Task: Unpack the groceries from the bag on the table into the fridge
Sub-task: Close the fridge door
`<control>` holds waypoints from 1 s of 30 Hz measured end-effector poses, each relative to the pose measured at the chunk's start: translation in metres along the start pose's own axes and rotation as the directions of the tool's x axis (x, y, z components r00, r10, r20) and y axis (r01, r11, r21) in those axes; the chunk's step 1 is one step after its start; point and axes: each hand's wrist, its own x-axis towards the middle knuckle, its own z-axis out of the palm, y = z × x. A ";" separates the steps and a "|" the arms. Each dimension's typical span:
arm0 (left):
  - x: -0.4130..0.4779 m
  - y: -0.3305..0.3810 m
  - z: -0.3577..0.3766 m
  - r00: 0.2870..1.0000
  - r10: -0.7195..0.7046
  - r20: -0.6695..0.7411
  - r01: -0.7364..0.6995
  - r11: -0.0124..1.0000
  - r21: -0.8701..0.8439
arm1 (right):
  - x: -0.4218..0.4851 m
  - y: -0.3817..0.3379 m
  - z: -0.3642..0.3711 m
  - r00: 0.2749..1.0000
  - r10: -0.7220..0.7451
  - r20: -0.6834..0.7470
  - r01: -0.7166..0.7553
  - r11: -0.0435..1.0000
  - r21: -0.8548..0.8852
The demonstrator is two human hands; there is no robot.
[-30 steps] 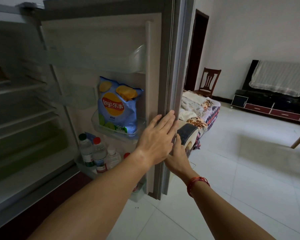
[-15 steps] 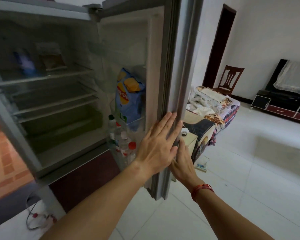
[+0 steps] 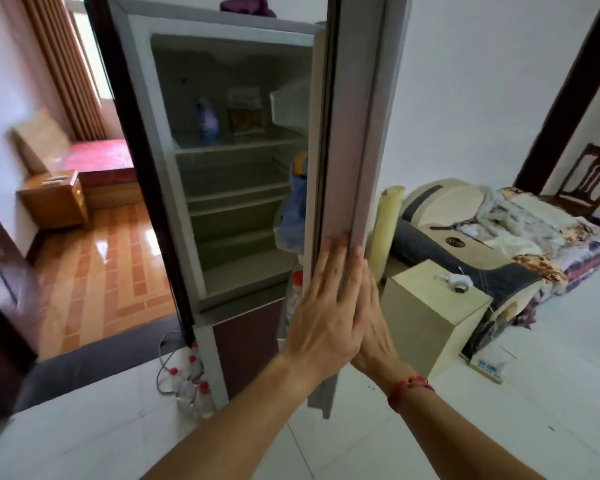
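Note:
The fridge (image 3: 167,174) stands ahead with its door (image 3: 354,126) swung nearly edge-on to me. My left hand (image 3: 326,317) lies flat with straight fingers against the door's edge. My right hand (image 3: 371,323) presses flat on the door's outer face just behind it, a red cord on its wrist. A blue chip bag (image 3: 297,202) sits in the door's rack, mostly hidden by the door. A red-capped bottle (image 3: 297,282) shows below it. On the top shelf stand a purple bottle (image 3: 207,119) and a packet (image 3: 245,110). The grocery bag and table are out of view.
A cream box (image 3: 426,313) stands on the floor right of the door, beside a massage chair (image 3: 465,237) piled with blankets. Several red-capped bottles (image 3: 194,386) stand on the floor at the fridge's foot. A wooden chair (image 3: 589,181) sits far right. A doorway to a room opens left.
The door has swung further towards closed under both hands, hiding most of the chip bag and door bottles. My view has shifted right, showing the whole fridge and the room at left.

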 end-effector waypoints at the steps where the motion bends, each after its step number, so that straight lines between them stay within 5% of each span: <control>1: -0.004 -0.008 -0.005 1.000 -0.015 -0.013 0.014 1.000 -0.023 | 0.003 -0.003 0.010 1.000 0.005 0.030 -0.004 1.000 -0.015; 6: -0.017 -0.047 -0.029 0.994 -0.100 -0.048 0.095 0.991 -0.092 | 0.026 -0.009 0.059 0.985 -0.010 0.171 0.046 0.976 -0.211; 16: -0.014 -0.134 -0.065 0.936 -0.351 0.013 0.345 0.912 -0.224 | 0.107 -0.044 0.107 0.987 -0.080 0.140 0.083 0.996 -0.022; 30: 0.024 -0.251 -0.074 0.859 -0.508 -0.065 0.487 0.850 -0.200 | 0.193 -0.075 0.178 0.972 -0.042 0.231 0.085 0.979 -0.183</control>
